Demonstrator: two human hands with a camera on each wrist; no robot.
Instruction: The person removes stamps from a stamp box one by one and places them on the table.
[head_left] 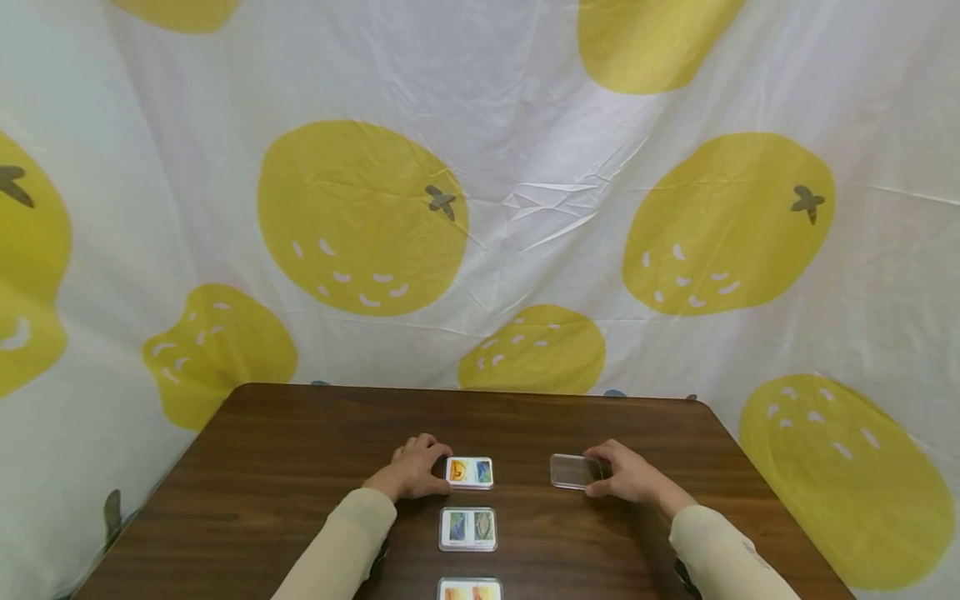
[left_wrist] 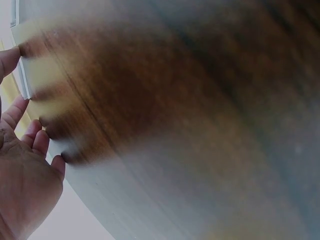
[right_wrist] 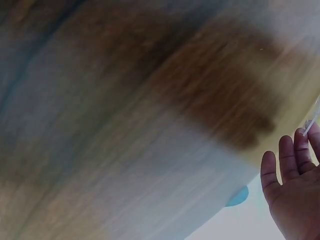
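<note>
In the head view, my left hand (head_left: 412, 469) pinches the left end of a clear case (head_left: 470, 473) between thumb and fingers. Picture cards in orange, blue and green lie inside that case, which sits on the table. To its right, my right hand (head_left: 628, 475) holds a clear, card-free plastic cover (head_left: 573, 472) by its right end, thumb at the near side and fingers at the far side. The left wrist view catches the left hand (left_wrist: 30, 185) with thumb and index fingertip at the case's edge. Only a sliver of the cover (right_wrist: 312, 119) shows beside the right hand (right_wrist: 297, 200).
Nearer on the brown wooden table (head_left: 300, 500) lies a second case with green and blue picture cards (head_left: 468, 529). A third case with orange cards (head_left: 469, 590) is cut off by the bottom edge. A white curtain with yellow fruit (head_left: 525, 250) hangs behind the table.
</note>
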